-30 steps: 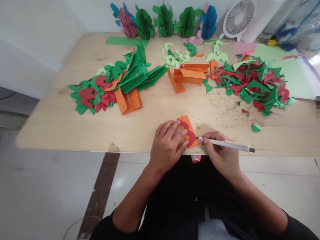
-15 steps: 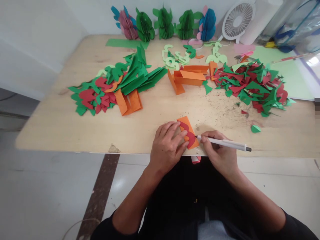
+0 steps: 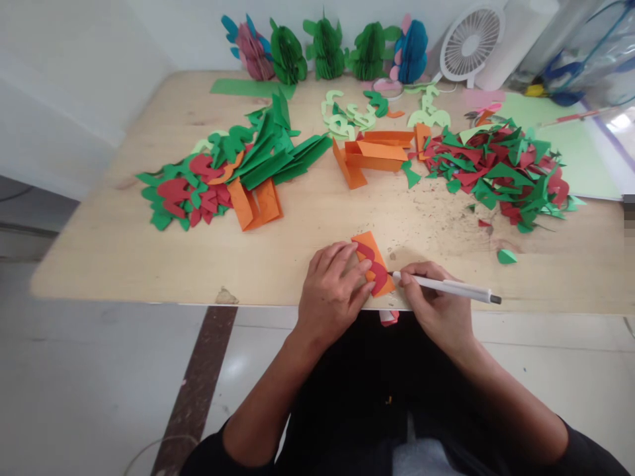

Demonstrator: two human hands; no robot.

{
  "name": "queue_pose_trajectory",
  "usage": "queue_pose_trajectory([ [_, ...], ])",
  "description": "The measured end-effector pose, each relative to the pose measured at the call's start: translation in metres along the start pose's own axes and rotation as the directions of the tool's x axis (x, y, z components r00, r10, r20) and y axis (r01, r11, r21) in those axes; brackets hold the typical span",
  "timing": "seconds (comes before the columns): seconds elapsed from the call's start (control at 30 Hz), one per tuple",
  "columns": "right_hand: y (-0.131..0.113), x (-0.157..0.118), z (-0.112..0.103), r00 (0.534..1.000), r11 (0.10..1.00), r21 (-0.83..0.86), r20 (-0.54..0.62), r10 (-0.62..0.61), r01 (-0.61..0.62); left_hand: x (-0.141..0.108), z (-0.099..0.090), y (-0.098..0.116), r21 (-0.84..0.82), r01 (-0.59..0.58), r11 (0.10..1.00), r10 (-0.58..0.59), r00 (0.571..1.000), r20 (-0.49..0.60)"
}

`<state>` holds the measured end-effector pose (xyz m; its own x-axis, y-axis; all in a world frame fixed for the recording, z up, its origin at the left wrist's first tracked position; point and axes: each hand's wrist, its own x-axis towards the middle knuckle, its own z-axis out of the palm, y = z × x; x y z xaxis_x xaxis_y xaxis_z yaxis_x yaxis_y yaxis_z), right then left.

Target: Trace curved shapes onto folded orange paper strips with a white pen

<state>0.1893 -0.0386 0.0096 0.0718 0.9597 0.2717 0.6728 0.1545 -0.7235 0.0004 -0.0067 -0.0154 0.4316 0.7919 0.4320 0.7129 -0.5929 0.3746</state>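
Orange paper (image 3: pixel 368 242), red cutout (image 3: pixel 380 277) atop: near the table edge, long axis slanting far-left to near-right; my left fingers press both flat. White pen (image 3: pixel 454 287)—pinched in my right fingers (image 3: pixel 407 278), tip pointing left, at the cutout's edge.

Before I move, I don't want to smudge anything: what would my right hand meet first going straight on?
The orange paper, it seems: the pen in your right hand points at its edge, though exact contact is unclear.
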Motion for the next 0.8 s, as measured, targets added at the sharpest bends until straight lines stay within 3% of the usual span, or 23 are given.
queue_pose_trajectory([
  [0.4,0.000,-0.006,-0.002,0.999,0.999,0.026,-0.035,0.034,-0.033,0.000,0.000,0.001,0.010,-0.003,1.000,0.003,1.000,0.000],
  [0.6,-0.007,0.000,0.001,0.985,0.985,0.029,0.017,-0.172,0.171,0.000,-0.001,0.001,0.012,-0.003,1.000,0.003,1.000,0.007],
  [0.8,-0.006,0.001,0.009,0.943,0.931,-0.147,0.076,-0.325,0.333,0.002,-0.003,0.002,0.004,-0.012,1.000,0.012,1.000,-0.004],
])
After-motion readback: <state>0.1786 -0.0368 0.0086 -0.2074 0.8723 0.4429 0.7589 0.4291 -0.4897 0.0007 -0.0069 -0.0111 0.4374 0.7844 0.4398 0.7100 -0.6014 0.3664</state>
